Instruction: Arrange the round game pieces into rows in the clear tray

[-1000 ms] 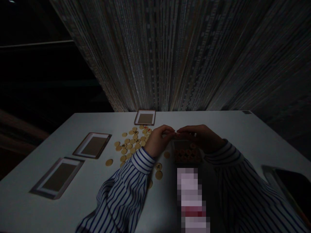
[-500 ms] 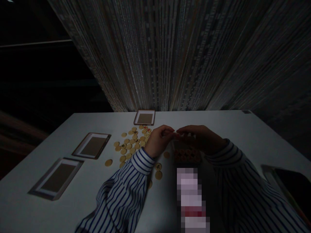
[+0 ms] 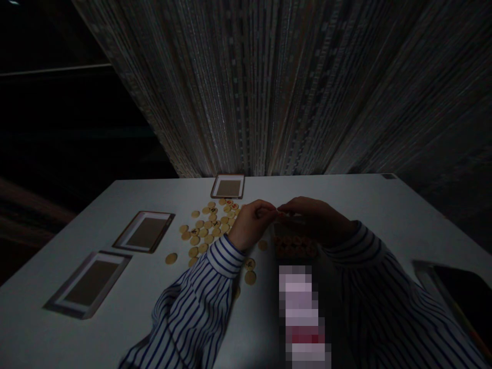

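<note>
My left hand (image 3: 253,223) is closed in a pinch, thumb and index finger together, above the table. Its fingertips meet those of my right hand (image 3: 317,218), whose fingers are bent and drawn together in shadow. Whatever sits between the fingertips is too small and dark to make out. Just below my hands, a small box (image 3: 295,252) holds rows of round Chinese chess pieces; the right hand hides part of it. Loose Chinese chess pieces (image 3: 208,239), some with black or red characters, lie scattered to the left of my left hand.
A framed tray (image 3: 240,189) stands at the table's far edge. Two similar trays (image 3: 171,221) (image 3: 126,260) lie at the left. A dark object (image 3: 463,289) rests at the right edge. Behind the white table (image 3: 154,323) hangs a string curtain (image 3: 230,102).
The fingers of my right hand have drawn in a little more, and the gaps of light beneath them have gone. My left hand stays almost where it was.
</note>
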`<action>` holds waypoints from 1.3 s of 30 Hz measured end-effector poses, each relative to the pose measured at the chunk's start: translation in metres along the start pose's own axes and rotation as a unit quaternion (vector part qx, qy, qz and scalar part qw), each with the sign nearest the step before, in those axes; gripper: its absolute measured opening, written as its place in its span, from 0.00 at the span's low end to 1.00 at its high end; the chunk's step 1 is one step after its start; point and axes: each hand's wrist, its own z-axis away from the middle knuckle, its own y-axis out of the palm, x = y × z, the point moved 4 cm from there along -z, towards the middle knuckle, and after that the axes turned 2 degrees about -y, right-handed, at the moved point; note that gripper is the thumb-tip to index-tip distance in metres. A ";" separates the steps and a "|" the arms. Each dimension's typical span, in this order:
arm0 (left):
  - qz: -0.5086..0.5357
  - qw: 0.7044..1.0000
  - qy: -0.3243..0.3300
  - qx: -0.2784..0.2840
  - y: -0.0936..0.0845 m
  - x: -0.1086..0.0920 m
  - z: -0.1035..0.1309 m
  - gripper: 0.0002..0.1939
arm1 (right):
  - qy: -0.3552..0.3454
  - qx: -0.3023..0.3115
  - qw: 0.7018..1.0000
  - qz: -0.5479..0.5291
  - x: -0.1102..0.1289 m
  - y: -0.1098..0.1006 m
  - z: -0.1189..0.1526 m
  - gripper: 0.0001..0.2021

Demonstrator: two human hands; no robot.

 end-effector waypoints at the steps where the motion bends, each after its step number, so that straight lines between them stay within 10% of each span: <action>1: -0.007 1.000 0.003 0.002 0.000 0.000 0.000 0.02 | 0.001 0.002 1.000 0.003 -0.001 0.000 0.000 0.11; 17: -0.367 0.927 0.073 0.016 -0.001 0.014 0.002 0.09 | 0.099 0.199 0.970 0.097 -0.024 0.012 0.007 0.09; 39: -0.445 0.889 0.073 0.083 0.008 0.022 0.006 0.11 | 0.138 0.319 0.925 0.156 -0.043 0.040 0.013 0.11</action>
